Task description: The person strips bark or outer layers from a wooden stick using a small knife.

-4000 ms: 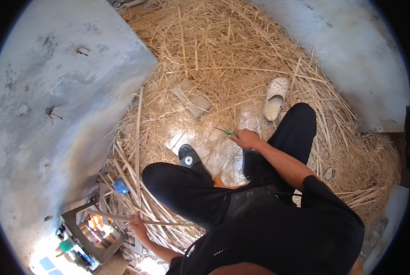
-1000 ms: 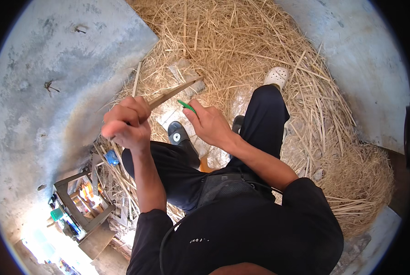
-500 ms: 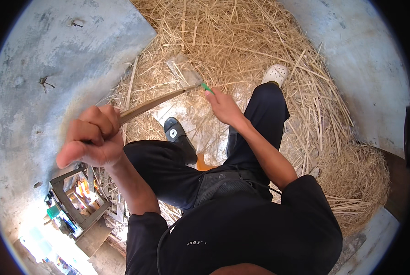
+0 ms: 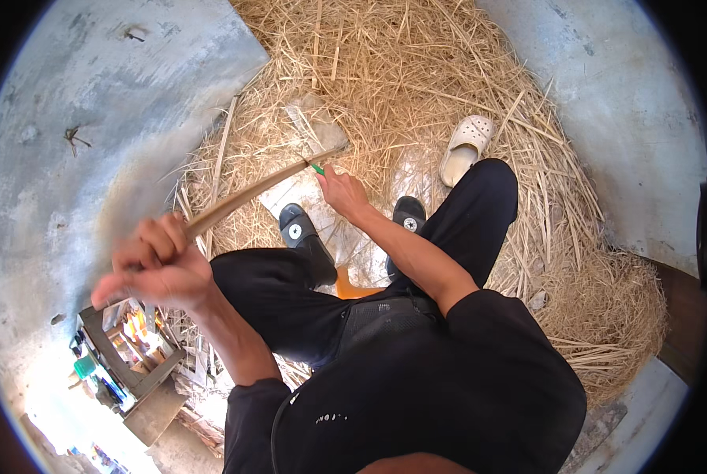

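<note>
My left hand (image 4: 160, 265), slightly blurred, is closed around the near end of a long, thin bamboo strip (image 4: 247, 193). The strip slants up to the right, and its far tip ends over the shavings. Closed on a small green-handled knife (image 4: 318, 169), my right hand (image 4: 342, 192) holds it against the strip, a short way back from that tip. Most of the handle is covered by my fingers, and the blade is too small to make out clearly.
Pale bamboo shavings (image 4: 401, 71) cover the floor. Dark slippers (image 4: 294, 229) are on my feet; a cream clog (image 4: 468, 146) lies to the right. Something orange (image 4: 353, 288) shows between my legs. Blue-grey walls (image 4: 606, 103) flank me, and a wooden frame (image 4: 132, 355) stands at lower left.
My right hand and the knife have moved left along the strip, toward my left hand, exposing more of its far end. My left hand has shifted slightly left and down. My right knee has swung rightward.
</note>
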A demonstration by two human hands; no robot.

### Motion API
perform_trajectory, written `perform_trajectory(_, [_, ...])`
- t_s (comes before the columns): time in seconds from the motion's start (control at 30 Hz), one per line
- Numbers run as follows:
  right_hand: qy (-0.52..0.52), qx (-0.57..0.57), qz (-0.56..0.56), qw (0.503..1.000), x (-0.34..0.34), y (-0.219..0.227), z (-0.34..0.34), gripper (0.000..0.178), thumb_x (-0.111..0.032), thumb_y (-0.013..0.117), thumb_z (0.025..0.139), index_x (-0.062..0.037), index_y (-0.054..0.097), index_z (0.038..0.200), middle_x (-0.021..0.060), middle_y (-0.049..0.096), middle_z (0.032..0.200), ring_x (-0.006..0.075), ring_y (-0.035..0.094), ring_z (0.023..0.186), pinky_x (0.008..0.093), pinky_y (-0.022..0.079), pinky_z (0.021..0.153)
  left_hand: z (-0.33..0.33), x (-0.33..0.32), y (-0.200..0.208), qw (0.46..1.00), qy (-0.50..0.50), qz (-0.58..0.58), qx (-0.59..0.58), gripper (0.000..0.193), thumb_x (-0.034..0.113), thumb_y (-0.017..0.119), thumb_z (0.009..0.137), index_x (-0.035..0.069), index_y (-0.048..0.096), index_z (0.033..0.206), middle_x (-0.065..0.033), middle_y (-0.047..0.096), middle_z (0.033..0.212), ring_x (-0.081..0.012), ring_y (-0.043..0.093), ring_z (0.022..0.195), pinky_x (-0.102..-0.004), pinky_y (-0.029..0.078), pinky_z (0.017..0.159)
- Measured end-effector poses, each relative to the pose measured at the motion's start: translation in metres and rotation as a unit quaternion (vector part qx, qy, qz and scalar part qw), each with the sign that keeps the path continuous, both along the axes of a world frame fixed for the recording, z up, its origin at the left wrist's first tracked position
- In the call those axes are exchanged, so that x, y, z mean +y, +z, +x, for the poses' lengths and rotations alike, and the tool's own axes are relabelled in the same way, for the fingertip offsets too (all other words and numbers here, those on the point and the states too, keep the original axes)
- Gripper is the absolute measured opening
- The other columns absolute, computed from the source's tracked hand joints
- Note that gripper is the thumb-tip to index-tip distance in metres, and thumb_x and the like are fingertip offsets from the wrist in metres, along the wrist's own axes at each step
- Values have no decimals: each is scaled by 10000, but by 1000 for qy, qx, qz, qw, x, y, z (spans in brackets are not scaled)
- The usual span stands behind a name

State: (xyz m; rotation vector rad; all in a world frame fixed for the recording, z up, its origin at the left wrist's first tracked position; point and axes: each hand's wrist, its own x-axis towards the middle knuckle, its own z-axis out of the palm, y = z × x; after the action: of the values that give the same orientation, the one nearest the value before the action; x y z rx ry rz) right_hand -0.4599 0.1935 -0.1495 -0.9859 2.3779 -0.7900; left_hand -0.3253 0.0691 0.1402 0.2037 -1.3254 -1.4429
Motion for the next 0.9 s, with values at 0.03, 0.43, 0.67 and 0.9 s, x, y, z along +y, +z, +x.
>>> perform_trajectory(0.03, [-2, 10, -4, 1000, -3, -1, 2, 400, -387, 397, 1005, -10, 519, 1054, 294, 621, 695, 481, 622, 665, 560, 483, 591, -3, -1, 3, 999, 44, 5, -9, 663, 728, 274, 906, 144, 240, 595, 41, 178, 502, -77, 113, 446, -264, 93, 412])
perform_trajectory(0.43, [-60, -89, -91, 990, 12, 31, -10, 397, -406, 401, 1000, -43, 548, 1061, 284, 629, 751, 486, 611, 706, 558, 463, 626, -22, 68, 22, 988, 121, -28, -88, 474, 404, 342, 1048, 109, 282, 681, 20, 300, 601, -88, 286, 528, -250, 268, 477])
perform_trajectory(0.67, [-2, 34, 4, 999, 16, 4, -6, 452, -417, 413, 993, 4, 537, 1102, 292, 639, 734, 481, 646, 731, 565, 516, 662, -12, 92, 26, 989, 82, 11, -123, 464, 428, 358, 1039, 116, 269, 707, 13, 252, 650, -121, 289, 621, -272, 277, 575])
perform_trajectory(0.9, [-108, -355, -118, 921, 8, -30, -27, 415, -454, 396, 1003, -63, 535, 984, 126, 516, 582, 307, 551, 525, 441, 442, 517, -9, 61, 27, 995, -18, -7, -103, 509, 456, 327, 1033, 108, 277, 665, 26, 257, 607, -110, 271, 544, -276, 242, 503])
